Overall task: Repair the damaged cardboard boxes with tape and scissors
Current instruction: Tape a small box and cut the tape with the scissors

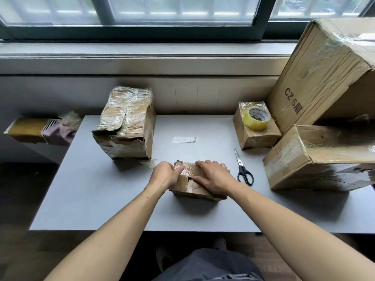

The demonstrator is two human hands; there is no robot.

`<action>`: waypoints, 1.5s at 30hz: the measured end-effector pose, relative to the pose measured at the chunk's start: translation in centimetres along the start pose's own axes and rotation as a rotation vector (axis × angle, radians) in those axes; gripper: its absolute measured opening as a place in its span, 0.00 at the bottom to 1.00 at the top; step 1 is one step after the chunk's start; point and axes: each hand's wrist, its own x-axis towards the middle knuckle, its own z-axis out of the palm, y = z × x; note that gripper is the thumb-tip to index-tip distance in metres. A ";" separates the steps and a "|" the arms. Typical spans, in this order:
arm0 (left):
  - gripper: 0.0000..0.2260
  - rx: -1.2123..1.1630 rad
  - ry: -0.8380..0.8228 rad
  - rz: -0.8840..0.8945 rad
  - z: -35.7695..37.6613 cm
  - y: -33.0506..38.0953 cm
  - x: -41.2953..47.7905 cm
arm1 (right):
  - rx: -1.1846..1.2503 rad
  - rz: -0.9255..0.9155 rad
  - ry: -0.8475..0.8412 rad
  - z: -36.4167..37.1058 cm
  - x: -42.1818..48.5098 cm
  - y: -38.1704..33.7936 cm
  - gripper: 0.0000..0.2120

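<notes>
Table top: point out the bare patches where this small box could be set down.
Free: the near strip of the table before both hands, and the middle between the battered box and the scissors. Crowded: right side, stacked boxes and tape roll.

You have five cardboard boxes on the table: a small box [194, 182], a crushed box [125, 122], a box [254, 132] bearing the tape, a side box [304, 159] and a tall box [324, 69]. You have one tape roll [257, 118], one pair of scissors [242, 168], and one tape scrap [184, 139].
</notes>
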 end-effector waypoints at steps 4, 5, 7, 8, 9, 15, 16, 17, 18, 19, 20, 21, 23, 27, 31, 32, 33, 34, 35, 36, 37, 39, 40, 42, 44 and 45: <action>0.16 0.048 -0.091 0.105 -0.4 0.2 0.3 | 0.025 0.016 0.069 -0.3 0.3 0.6 0.20; 0.14 0.081 -0.139 0.152 -0.3 0.1 0.2 | 0.048 0.026 0.091 -0.4 0.3 0.7 0.20; 0.11 0.115 -0.204 0.203 0.0 -0.3 0.2 | 0.090 -0.004 0.029 -0.5 -0.1 0.8 0.25; 0.11 0.120 -0.200 0.208 0.2 -0.5 0.1 | 0.098 -0.044 -0.029 -0.4 -0.4 0.6 0.28; 0.13 0.129 -0.175 0.220 0.3 -0.5 0.1 | 0.100 -0.078 -0.070 -0.3 -0.7 0.4 0.31; 0.09 0.097 -0.128 0.324 0.3 -0.6 0.3 | 0.139 -0.045 -0.072 -0.6 -0.9 0.1 0.30; 0.08 0.114 -0.134 0.356 0.3 -0.9 0.4 | 0.143 -0.043 -0.089 -0.7 -0.9 0.0 0.30; 0.09 0.142 -0.135 0.395 0.3 -1.1 0.4 | 0.160 -0.039 -0.096 -0.8 -0.8 0.0 0.30; 0.11 0.173 -0.132 0.440 0.3 -1.1 0.5 | 0.189 -0.033 -0.096 -1.0 -0.8 0.0 0.29; 0.15 0.201 -0.136 0.486 0.3 -1.2 0.5 | 0.231 -0.030 -0.085 -1.3 -0.8 0.0 0.26; 0.18 0.233 -0.150 0.536 0.2 -1.0 0.4 | 0.279 -0.023 -0.068 -1.5 -0.8 0.1 0.23; 0.21 0.274 -0.176 0.583 0.2 -0.8 0.2 | 0.316 -0.016 -0.052 -1.8 -0.8 0.2 0.19; 0.25 0.361 -0.239 0.645 0.3 -0.4 0.0 | 0.340 -0.013 -0.036 -2.1 -1.0 0.2 0.14; 0.20 0.420 -0.309 0.679 0.5 0.4 0.0 | 0.352 -0.049 -0.019 -2.0 -1.3 -0.1 0.11; 0.16 0.438 -0.373 0.688 0.7 0.4 0.3 | 0.339 -0.046 -0.036 -1.9 -1.5 -0.1 0.17; 0.17 0.424 -0.373 0.694 0.7 0.4 0.4 | 0.337 -0.047 -0.033 -2.0 -1.6 -0.1 0.19; 0.19 0.407 -0.359 0.707 0.8 0.2 0.6 | 0.348 -0.048 -0.025 -2.0 -1.7 0.0 0.19; 0.21 0.386 -0.336 0.723 0.8 0.0 0.7 | 0.377 -0.051 -0.020 -2.1 -1.8 0.0 0.19; 0.23 0.357 -0.311 0.742 0.9 -0.1 0.7 | 0.414 -0.052 -0.020 -2.1 -1.9 0.0 0.19; 0.23 0.324 -0.285 0.756 0.9 -0.3 0.6 | 0.444 -0.057 -0.020 -2.1 -1.9 0.1 0.19; 0.22 0.296 -0.257 0.765 1.0 -0.4 0.5 | 0.461 -0.052 -0.020 -2.1 -2.0 0.3 0.19; 0.19 0.281 -0.197 0.792 1.1 -0.4 -0.1 | 0.476 -0.020 -0.012 -2.0 -1.9 0.4 0.19; 0.19 0.285 -0.176 0.807 1.1 -0.4 -0.3 | 0.483 -0.008 -0.004 -1.9 -1.9 0.5 0.19; 0.19 0.290 -0.149 0.827 1.0 -0.6 -0.5 | 0.504 0.012 0.011 -1.8 -1.7 0.6 0.19; 0.18 0.331 -0.102 0.871 0.9 -0.9 -0.8 | 0.493 0.034 0.015 -1.9 -1.7 0.4 0.18; 0.18 0.361 -0.067 0.896 0.9 -1.1 -1.0 | 0.477 0.046 0.012 -1.8 -1.7 0.4 0.19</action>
